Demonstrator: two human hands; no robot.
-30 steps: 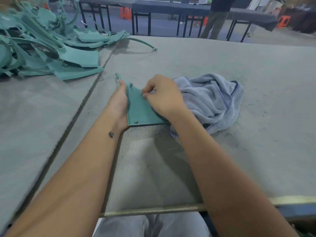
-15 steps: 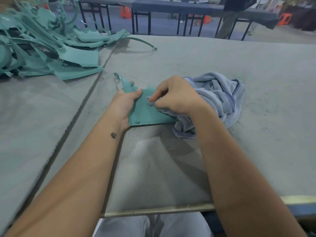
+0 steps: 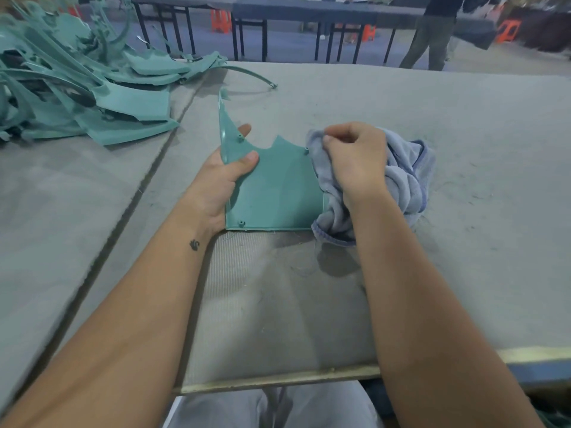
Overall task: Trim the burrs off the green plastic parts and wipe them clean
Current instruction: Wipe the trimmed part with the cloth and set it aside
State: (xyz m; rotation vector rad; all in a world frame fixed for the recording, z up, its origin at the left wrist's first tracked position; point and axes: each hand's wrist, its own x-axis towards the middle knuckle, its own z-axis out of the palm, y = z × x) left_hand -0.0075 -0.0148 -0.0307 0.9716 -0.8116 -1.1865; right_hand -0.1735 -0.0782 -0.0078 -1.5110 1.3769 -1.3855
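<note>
The fingers of the left hand (image 3: pixel 224 177) curl round the left edge of a green plastic panel (image 3: pixel 273 193), thumb pressed on its face, holding it on the grey felt-covered counter (image 3: pixel 432 118). The fingers of the right hand (image 3: pixel 355 159) are bunched on a blue-grey cloth (image 3: pixel 404 177), which lies against the panel's right edge. Far left of the panel lies a heap of green plastic parts (image 3: pixel 86 88).
</note>
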